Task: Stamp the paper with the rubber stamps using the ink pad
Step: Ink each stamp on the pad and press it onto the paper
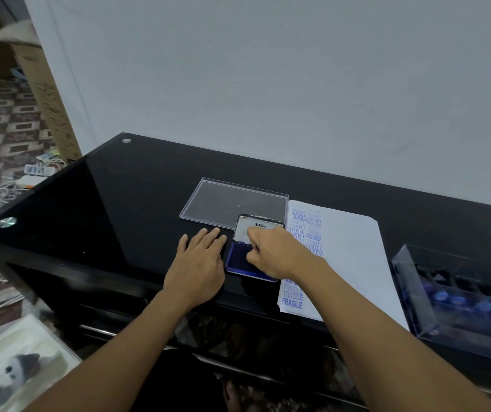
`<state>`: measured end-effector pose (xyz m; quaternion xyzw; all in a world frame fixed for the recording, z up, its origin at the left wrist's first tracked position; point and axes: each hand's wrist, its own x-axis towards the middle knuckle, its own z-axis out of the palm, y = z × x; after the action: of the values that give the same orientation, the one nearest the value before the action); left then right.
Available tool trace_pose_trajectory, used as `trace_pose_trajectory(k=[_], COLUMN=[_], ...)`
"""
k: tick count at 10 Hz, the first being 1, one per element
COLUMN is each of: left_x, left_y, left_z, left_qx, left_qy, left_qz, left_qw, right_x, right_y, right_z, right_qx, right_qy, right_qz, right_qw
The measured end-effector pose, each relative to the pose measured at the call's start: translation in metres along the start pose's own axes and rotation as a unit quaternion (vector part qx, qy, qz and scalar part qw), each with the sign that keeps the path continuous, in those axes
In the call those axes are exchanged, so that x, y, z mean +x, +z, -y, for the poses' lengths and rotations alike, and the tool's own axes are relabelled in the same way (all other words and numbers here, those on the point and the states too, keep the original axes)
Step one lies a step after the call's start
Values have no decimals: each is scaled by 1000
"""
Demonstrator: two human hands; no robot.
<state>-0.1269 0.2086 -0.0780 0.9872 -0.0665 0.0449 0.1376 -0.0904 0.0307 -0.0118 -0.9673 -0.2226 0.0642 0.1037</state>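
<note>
An open blue ink pad (236, 258) lies on the black glass table (125, 203), its Artline lid (257, 226) raised at the back. My right hand (275, 252) hovers low over the pad, fingers curled down round a rubber stamp that stays almost wholly hidden inside the grip. Just left of the pad, my left hand (199, 267) rests flat on the table with straight fingers. To the right of the pad lies a stack of white paper (354, 257) carrying blue prints such as AMENDED, SAMPLE and FRAGILE along its left side.
A clear plastic lid (232, 200) lies flat behind the pad. At the right edge stands a clear box (461, 295) of blue-topped stamps in slots. A white wall rises behind the table. Cables and cardboard boxes sit on the floor to the left.
</note>
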Motion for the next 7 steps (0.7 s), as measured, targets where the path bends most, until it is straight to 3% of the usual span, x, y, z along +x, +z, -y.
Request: trace_pose_trajectory(k=[1, 4, 7], left_x=[0, 2, 2], left_y=[1, 0, 1], left_z=[1, 0, 0], left_qx=[0, 9, 8], left_qy=[0, -2, 0], left_qz=[1, 6, 7], left_qw=[1000, 1000, 1000], right_x=[1, -11, 2], right_y=[-4, 5, -1], right_z=[3, -7, 2], right_qx=[-16, 37, -10], right_qy=[-9, -6, 0], right_qz=[15, -40, 5], right_qw=[1000, 998, 1000])
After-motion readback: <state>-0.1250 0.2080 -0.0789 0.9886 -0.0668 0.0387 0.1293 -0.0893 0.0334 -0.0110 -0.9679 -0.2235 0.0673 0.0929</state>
